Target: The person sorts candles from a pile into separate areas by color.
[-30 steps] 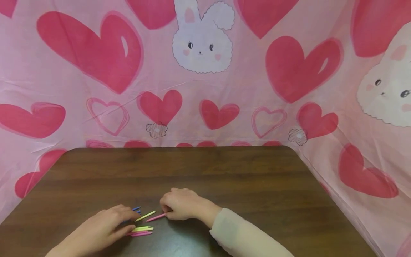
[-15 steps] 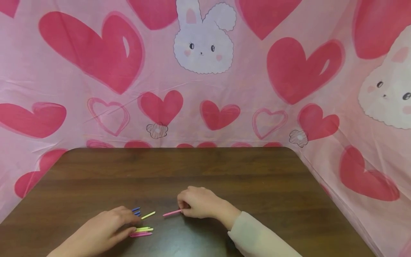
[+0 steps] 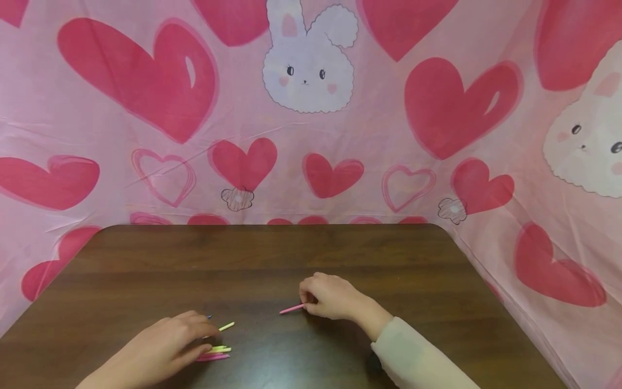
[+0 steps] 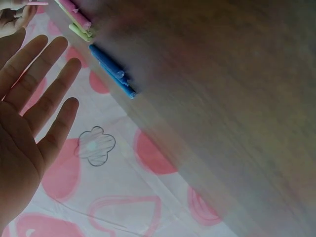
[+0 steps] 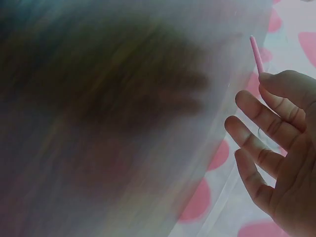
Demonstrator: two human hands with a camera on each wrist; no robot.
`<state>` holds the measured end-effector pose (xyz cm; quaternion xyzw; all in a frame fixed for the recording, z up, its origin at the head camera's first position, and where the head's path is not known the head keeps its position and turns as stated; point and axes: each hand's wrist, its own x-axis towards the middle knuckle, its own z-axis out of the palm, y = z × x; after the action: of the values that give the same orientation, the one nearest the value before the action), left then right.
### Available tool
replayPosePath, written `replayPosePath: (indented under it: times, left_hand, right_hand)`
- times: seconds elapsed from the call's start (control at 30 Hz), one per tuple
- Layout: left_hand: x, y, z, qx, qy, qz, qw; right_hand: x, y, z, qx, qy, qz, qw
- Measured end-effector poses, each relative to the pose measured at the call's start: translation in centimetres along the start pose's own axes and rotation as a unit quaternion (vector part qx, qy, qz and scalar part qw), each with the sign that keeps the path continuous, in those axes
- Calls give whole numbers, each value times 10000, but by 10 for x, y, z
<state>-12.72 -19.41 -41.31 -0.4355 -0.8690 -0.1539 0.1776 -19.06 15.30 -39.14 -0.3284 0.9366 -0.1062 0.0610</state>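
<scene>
Right hand [image 3: 332, 296]: thumb and index finger pinch one end of a thin pink stick [image 3: 291, 309], remaining fingers loosely bent, spread apart and free of it in the right wrist view. Stick's free end points toward the person's left, well apart from the other sticks. Hand's shadow falls on the desk [image 3: 311, 254] below.

Left hand [image 3: 162, 343]: fingers extended and spread, no grip on anything, palm side toward the left wrist camera. It hovers by the groups of sticks at the near left part of the desk. Thumb tip is right at the yellow-green sticks [image 3: 220, 349]; can't tell for sure whether it touches them. Pink sticks [image 3: 214, 357] lie just beside those, on the near side. A single yellow-green stick [image 3: 227, 326] lies slanted on its own farther from the person, partly behind the fingertips. Blue sticks [image 4: 113, 71] lie side by side in the left wrist view; in the head view only a blue tip shows past the left hand.

Desk is dark brown wood grain with rounded far corners. Pink cloth [image 3: 369, 124] behind and at the sides, printed with red hearts and white bunny heads. Pale sleeve [image 3: 420, 351] on the right arm.
</scene>
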Motion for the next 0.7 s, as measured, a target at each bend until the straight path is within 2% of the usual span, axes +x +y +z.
replayPosePath:
  times: [0.2,0.4,0.57,0.7]
  left_hand:
    - [-1,0,1,-48,-34,-25,10000]
    - [-1,-3,1,34,-67,90,9999]
    - [0,-2,3,1,-64,144,9999]
    - [0,0,3,-45,-122,46,9999]
  right_hand:
    - [-6,17,-3,164,153,145,9996]
    - [-9,33,-6,325,378,257,9984]
    - [-7,48,-9,692,382,352,9963]
    - [-7,59,-11,1041,466,421,9926]
